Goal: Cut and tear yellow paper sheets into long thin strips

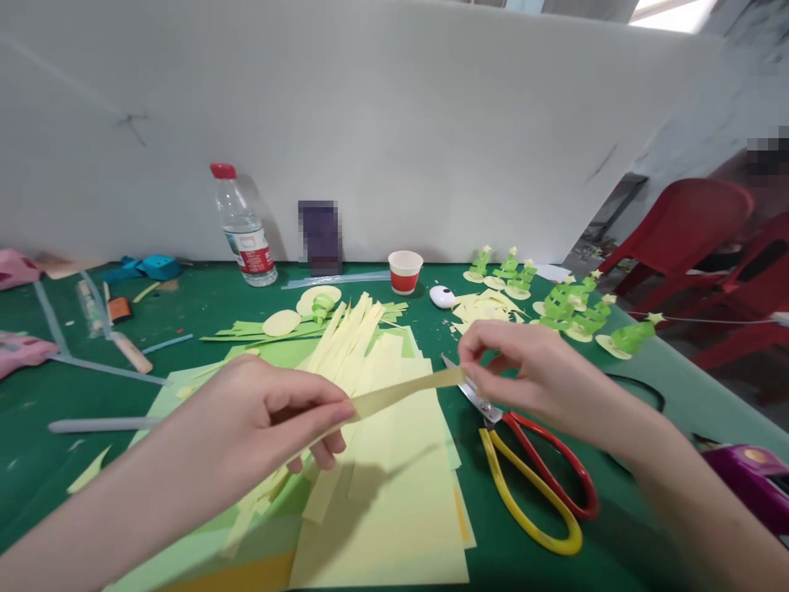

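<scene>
A pale yellow paper strip (407,390) stretches between my two hands, above the paper sheets. My left hand (292,407) pinches its left end between thumb and finger. At the strip's right end, the fingertips of my right hand (509,358) are closed on it. Below lie pale yellow sheets (400,510) and a heap of cut yellow strips (342,337). Scissors with one red and one yellow handle (536,485) rest on the green table, partly under my right hand.
A water bottle (246,238), a red and white paper cup (405,273) and a dark upright object (320,237) stand along the white panel. Small green paper trees (558,306) stand at the back right. Pink glue guns (25,349) lie at the left edge.
</scene>
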Available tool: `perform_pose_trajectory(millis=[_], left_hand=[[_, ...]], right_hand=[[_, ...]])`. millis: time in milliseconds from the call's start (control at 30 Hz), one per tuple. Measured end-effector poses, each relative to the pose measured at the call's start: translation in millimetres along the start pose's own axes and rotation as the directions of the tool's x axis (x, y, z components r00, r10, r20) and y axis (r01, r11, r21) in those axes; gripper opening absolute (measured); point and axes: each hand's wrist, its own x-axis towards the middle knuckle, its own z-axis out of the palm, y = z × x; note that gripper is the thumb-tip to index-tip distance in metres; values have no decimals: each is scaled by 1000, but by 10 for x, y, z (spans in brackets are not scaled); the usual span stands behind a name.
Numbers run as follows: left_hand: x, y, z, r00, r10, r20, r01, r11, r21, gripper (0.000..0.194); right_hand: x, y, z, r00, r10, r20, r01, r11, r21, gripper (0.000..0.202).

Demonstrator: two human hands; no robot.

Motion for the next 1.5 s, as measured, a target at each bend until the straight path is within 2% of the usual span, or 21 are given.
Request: perform_pose_trajectory(millis=[100, 133, 200, 267, 300, 400, 467, 600, 767, 967, 1200, 1367, 1500], left_hand=[[6, 9, -34, 1000, -16, -6, 16, 1000, 15, 25], [13, 26, -21, 1000, -19, 3, 19, 1000, 22, 26], [35, 70, 35, 999, -1, 37, -1, 999, 43, 28], [61, 109, 118, 996, 40, 84, -46, 997, 68, 31], [73, 121, 161, 993, 71, 98, -79, 994, 78, 30], [93, 117, 272, 983, 158, 95, -166, 982, 87, 24], [100, 93, 322, 975, 205, 89, -212, 975, 71, 26], [113, 37, 400, 969, 222, 104, -228, 972, 50, 25], [125, -9, 440, 973, 200, 119, -215, 969, 126, 31], [170, 84, 211, 985, 11, 174, -17, 999, 36, 26], [187, 96, 96, 988, -15, 153, 14, 1000, 12, 24], [201, 42, 0, 994, -40, 102, 39, 999, 17, 23], [206, 30, -19, 997, -39, 62, 38, 999, 17, 23]], right_hand=[[-3, 103, -124, 982, 73, -176, -99, 985, -144, 13], [-12, 89, -129, 969, 47, -243, -87, 983, -160, 13], [-43, -8, -74, 948, -86, -305, 34, 984, -173, 12], [-89, -152, 49, 947, -231, -223, 185, 960, -208, 14], [-112, -221, 120, 955, -262, -136, 227, 947, -227, 14], [-164, -347, 294, 969, -224, 105, 244, 936, -254, 14], [-173, -369, 347, 971, -168, 170, 209, 943, -259, 22], [-143, -373, 363, 983, -84, 163, 121, 965, -234, 24], [-108, -342, 382, 972, -99, 215, 142, 970, -198, 24], [-69, -208, 209, 977, -115, 178, 148, 971, -189, 28], [-72, -87, -46, 964, -157, 217, 201, 959, -202, 29], [-88, 43, -192, 986, -48, 160, 78, 980, -184, 25], [-72, 39, -157, 989, 36, 141, -10, 984, -178, 17]])
